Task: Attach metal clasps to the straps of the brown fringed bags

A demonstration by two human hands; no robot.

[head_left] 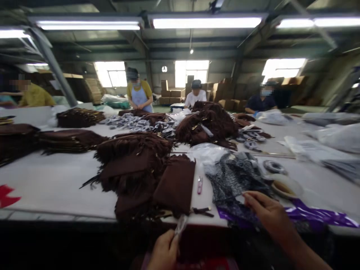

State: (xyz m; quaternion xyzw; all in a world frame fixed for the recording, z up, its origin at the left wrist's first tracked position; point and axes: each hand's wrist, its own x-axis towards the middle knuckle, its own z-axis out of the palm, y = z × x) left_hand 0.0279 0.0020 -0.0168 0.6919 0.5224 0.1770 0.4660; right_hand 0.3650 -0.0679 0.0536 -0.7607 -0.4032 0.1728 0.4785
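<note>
My left hand (pixel 165 249) is closed at the front edge of the table. Its fingers pinch a thin, clear plastic-looking strip (pixel 181 225), whose top reaches a flat dark brown fringed pouch (pixel 177 183). Dark straps (pixel 202 212) lie at that pouch's lower corner. On the right, my right hand (pixel 261 210) is closed in a pinch beside a dark, mottled bag-like heap (pixel 236 176). A whitish bit shows at its fingertips, too blurred to name. Between the hands, small pink thread snips (pixel 199 185) lie on the white table (pixel 70 183).
Brown fringed pieces (pixel 135 157) are heaped left of centre, with another pile (pixel 208 122) behind. Tape rolls (pixel 285 185) and purple plastic (pixel 323 215) lie at right. Grey-white bundles (pixel 135 123) spread farther back. Several people work across the table. A red scrap (pixel 8 197) lies far left.
</note>
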